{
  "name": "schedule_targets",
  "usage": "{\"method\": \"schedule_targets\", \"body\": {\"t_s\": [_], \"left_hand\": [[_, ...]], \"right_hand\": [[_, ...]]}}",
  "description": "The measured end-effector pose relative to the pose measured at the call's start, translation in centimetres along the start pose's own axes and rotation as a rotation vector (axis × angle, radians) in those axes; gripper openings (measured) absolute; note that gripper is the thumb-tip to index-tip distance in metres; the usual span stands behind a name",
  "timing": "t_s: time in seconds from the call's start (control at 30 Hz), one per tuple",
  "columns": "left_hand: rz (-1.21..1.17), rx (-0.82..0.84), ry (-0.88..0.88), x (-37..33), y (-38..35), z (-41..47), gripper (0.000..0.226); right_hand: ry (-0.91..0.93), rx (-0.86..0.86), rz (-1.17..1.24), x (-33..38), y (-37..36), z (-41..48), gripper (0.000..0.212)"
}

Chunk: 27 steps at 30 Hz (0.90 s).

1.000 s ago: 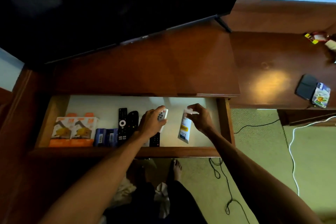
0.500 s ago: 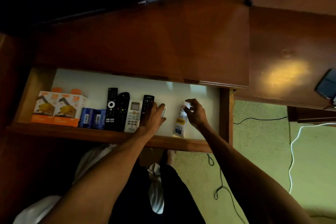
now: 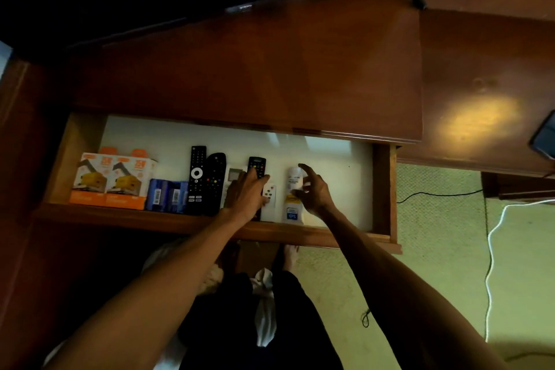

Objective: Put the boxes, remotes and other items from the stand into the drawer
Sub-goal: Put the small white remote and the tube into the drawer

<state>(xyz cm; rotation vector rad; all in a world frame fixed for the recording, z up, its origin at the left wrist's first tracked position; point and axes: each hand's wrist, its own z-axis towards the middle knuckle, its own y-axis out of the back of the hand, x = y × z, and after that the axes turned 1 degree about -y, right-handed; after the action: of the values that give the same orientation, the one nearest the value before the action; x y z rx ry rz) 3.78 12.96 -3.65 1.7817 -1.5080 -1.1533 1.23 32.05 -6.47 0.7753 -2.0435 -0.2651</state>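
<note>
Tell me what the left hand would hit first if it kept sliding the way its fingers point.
The left hand points toward the drawer's back, its fingers already over the small black remote. Past that remote lies only bare white drawer floor, then probably the back wall, hidden under the stand top.

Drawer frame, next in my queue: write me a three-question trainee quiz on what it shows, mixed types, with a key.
1. True or false: the drawer is open.
2. What lies farthest left in it? A) orange boxes B) white tube C) black remotes
3. Fill in: the small white remote lies between the left hand and the ____.

Key: 1 true. 2 A. 3 white tube, next to the right hand, fingers spread.
</note>
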Motion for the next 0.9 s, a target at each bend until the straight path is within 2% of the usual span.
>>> {"method": "schedule_targets", "body": {"t_s": [0.17,0.37,0.53,0.63,0.73,0.8,0.9], "left_hand": [[-0.137,0.020,-0.132,3.9,1.8,-1.7,0.058],[-0.295,-0.019,-0.146,7.9,4.1,-4.3,0.042],[-0.367,-0.048,-0.149,12.3,5.8,-7.4,0.044],[-0.321,0.049,-0.134,15.0,6.3,-9.8,0.068],[-0.226,0.163,-0.128,17.2,5.8,-11.4,0.090],[-0.157,0.188,-0.162,18.4,5.5,-11.7,0.084],[-0.087,0.120,-0.196,19.5,5.4,-11.8,0.063]], "right_hand": [[-0.035,-0.035,0.002,1.4,-1.7,-0.8,0.073],[-0.082,-0.073,-0.097,2.8,-2.6,-2.7,0.073],[-0.066,-0.165,-0.174,3.7,-3.2,-6.3,0.063],[0.023,-0.082,-0.229,4.8,-3.9,-9.0,0.063],[0.100,0.092,-0.341,5.3,-5.1,-11.0,0.083],[0.152,0.104,-0.504,5.4,-6.0,-11.4,0.086],[0.187,0.071,-0.683,5.9,-6.2,-11.6,0.069]]}}
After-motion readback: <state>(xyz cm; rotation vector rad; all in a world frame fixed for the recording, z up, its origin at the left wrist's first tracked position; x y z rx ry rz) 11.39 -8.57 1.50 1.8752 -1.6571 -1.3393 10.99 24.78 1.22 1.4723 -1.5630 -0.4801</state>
